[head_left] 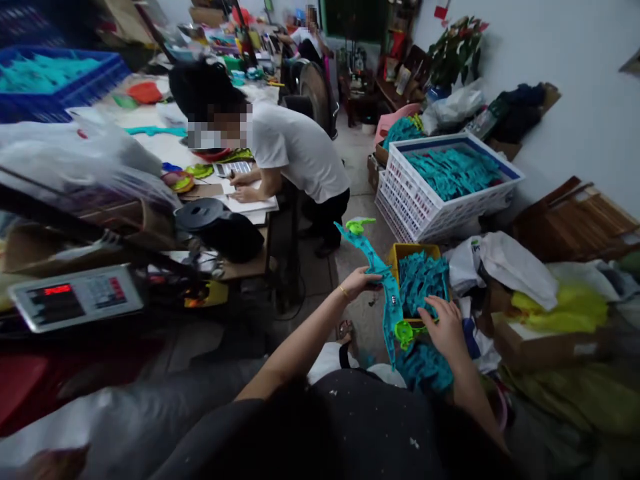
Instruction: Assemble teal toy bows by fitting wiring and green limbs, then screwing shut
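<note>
My left hand (361, 283) is closed around the middle of a teal plastic toy bow (393, 301), which has a lime-green wheel part near each end. The bow is held slantwise in front of my body, beside a yellow crate (399, 253) filled with similar teal plastic pieces (424, 280). Over the crate's near right corner is my right hand (447, 327), its fingers spread and nothing visible in its grasp. Whether those fingertips touch the pieces below, I cannot tell. More teal pieces (425, 368) lie in a heap just below the crate, near my legs.
A white slatted crate (415, 207) of teal pieces stands beyond the yellow one. To the left, a co-worker (300, 147) leans over a table, writing. A scale with a red display (77, 297) is at left. Bags and cardboard boxes (537, 343) crowd the right side.
</note>
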{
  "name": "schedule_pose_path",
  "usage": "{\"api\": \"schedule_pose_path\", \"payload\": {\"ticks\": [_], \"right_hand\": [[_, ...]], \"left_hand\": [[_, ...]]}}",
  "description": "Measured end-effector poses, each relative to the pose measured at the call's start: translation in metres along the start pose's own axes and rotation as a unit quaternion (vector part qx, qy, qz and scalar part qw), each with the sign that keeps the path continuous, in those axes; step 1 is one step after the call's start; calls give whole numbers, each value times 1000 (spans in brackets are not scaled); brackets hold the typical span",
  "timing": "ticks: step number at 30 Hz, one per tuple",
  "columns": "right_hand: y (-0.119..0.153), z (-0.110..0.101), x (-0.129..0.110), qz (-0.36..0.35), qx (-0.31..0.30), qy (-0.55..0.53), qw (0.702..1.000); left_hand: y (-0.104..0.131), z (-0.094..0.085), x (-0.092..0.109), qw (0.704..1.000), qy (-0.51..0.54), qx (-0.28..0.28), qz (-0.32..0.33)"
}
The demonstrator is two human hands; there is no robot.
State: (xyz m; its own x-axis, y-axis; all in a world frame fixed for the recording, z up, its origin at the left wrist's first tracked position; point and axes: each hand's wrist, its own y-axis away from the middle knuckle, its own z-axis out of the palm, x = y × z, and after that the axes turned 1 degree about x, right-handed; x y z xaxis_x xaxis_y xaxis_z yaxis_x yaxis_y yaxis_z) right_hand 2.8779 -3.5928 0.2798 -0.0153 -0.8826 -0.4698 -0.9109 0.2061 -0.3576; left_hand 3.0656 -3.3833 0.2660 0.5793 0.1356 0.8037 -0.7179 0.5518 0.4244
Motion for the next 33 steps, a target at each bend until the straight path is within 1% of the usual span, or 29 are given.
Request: {"api": "schedule_pose_path", "payload": {"ticks": [2, 4, 6, 9, 12, 15, 17, 20, 22, 25, 27, 30, 33], "right_hand": [[-51, -1, 5, 4, 10, 2, 1000], [-96, 1, 12, 4, 19, 0, 1000], [-142, 6, 24, 9, 36, -4, 999], [-220, 21, 52, 15, 65, -12, 998], [-316, 45, 83, 2, 62, -15, 998], [-426, 74, 99, -30, 15, -13, 999], [-501, 94, 98, -55, -32, -14, 998], [-602, 124, 86, -77, -102, -16, 992], [-657, 142, 79, -78, -136, -16, 987], [-723, 167, 75, -64, -168, -20, 983], [-762, 183, 76, -44, -171, -24, 984], [-823, 208, 78, -4, -144, -34, 989], [-898, 232, 78, 20, -93, -57, 994]], "left_hand": [[-44, -1, 47, 1000, 3, -7, 9], [-86, -3, 88, 1000, 6, -10, 19], [-129, -5, 122, 1000, 8, -10, 29], [-198, -10, 166, 999, 5, -8, 47], [-273, -18, 211, 997, 4, -4, 73], [-347, -26, 263, 994, 14, 14, 103], [-392, -30, 301, 992, 22, 37, 120], [-447, -37, 357, 987, 33, 76, 138], [-478, -44, 389, 984, 39, 98, 145], [-523, -57, 430, 979, 47, 127, 153], [-556, -67, 454, 976, 49, 138, 159], [-609, -82, 497, 974, 45, 140, 175], [-665, -101, 555, 972, 36, 120, 199]]}}
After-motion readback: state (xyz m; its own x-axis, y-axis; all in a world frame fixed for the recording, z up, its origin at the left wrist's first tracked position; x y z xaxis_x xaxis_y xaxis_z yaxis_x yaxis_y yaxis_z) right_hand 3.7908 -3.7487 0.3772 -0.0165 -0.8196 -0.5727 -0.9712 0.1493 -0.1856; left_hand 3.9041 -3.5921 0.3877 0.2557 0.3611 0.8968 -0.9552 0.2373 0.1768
